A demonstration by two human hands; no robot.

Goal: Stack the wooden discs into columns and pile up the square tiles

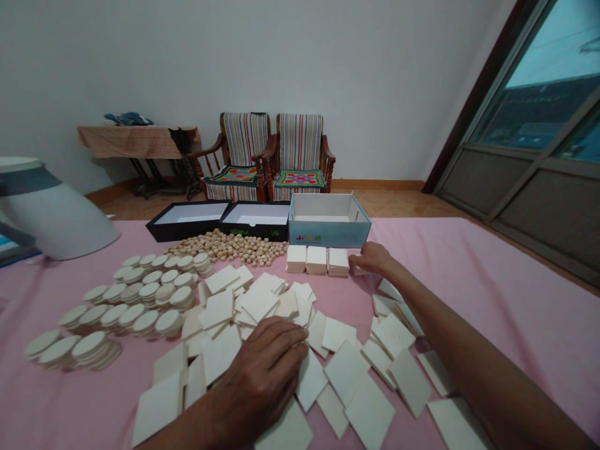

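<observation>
My right hand (372, 257) reaches forward to the right end of a row of three short stacks of square wooden pieces (316, 261). Its fingers pinch a pale square wooden piece (360, 267) beside the rightmost stack. Nearer to me, my left hand (269, 362) lies over a scattered heap of square wooden pieces (257, 303), fingers bent and held together. What its fingertips grip, if anything, is hidden underneath. More loose square pieces (370, 400) lie between and under my arms.
Round wooden discs (150, 290) stand in rows of small stacks on the left. Behind are a heap of small wooden cubes (225, 247), two black box trays (187, 222) and a light blue box (329, 228). A white kettle (60, 212) stands far left on the pink cloth (492, 281).
</observation>
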